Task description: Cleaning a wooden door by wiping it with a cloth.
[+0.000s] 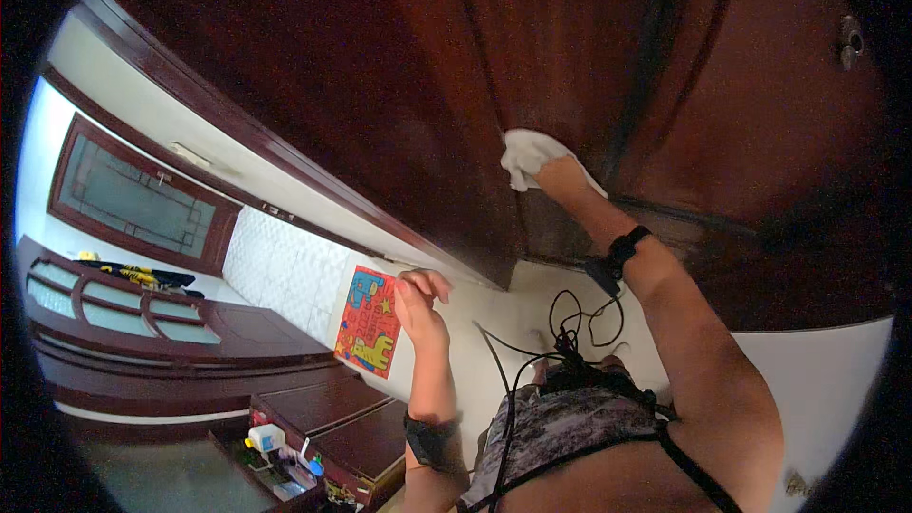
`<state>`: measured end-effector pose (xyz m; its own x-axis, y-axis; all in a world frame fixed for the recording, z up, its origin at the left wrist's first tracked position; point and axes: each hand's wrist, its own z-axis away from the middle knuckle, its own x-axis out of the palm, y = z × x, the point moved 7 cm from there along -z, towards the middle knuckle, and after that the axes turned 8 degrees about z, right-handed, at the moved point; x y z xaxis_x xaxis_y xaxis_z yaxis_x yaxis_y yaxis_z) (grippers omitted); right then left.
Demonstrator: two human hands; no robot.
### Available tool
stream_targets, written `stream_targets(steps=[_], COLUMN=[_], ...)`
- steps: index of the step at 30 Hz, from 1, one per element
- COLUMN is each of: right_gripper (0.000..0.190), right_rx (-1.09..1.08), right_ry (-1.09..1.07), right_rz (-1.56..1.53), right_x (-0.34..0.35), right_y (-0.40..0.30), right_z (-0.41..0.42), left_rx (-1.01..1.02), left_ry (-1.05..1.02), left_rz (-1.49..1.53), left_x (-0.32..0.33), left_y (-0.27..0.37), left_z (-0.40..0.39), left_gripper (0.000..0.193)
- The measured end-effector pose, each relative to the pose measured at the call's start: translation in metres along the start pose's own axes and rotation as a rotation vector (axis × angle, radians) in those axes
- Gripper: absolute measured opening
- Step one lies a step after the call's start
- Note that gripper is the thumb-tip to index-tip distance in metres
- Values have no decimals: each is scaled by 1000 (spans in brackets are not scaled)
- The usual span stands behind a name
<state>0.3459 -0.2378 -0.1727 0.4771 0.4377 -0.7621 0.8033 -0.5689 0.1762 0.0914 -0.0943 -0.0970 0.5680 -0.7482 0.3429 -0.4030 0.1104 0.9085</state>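
Observation:
My right hand (559,174) presses a white cloth (531,149) flat against a dark reddish-brown wooden door (556,71) with moulded panels. The cloth hides most of its fingers. It lies beside a vertical groove, near the door's lower part. My left hand (422,306) hangs in the air over the floor with nothing in it, its fingers loosely bent and apart. Behind that hand, a red mat (367,324) with cartoon animals and writing lies on the pale floor. Each forearm wears a black band.
Black cables (566,342) dangle in front of my body. A dark wooden cabinet (335,406) stands at lower left, beside a box holding a white bottle (267,438) and small items. A glazed door (139,185) is farther left. A metal door fitting (850,43) sits at upper right.

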Motion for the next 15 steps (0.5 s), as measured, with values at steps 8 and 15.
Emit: stream_targets(steps=[8,15], right_gripper=[12,50], right_rx=[86,38], right_ry=[-169,511], right_rz=[-374,-528], right_x=[-74,-170], right_y=[-20,-45], right_z=[-47,-154], left_rx=[-16,-6], left_ry=[95,205], left_rz=[-28,-22], left_x=[-7,-8], left_y=[-1,4], left_z=[45,82], left_gripper=[44,41])
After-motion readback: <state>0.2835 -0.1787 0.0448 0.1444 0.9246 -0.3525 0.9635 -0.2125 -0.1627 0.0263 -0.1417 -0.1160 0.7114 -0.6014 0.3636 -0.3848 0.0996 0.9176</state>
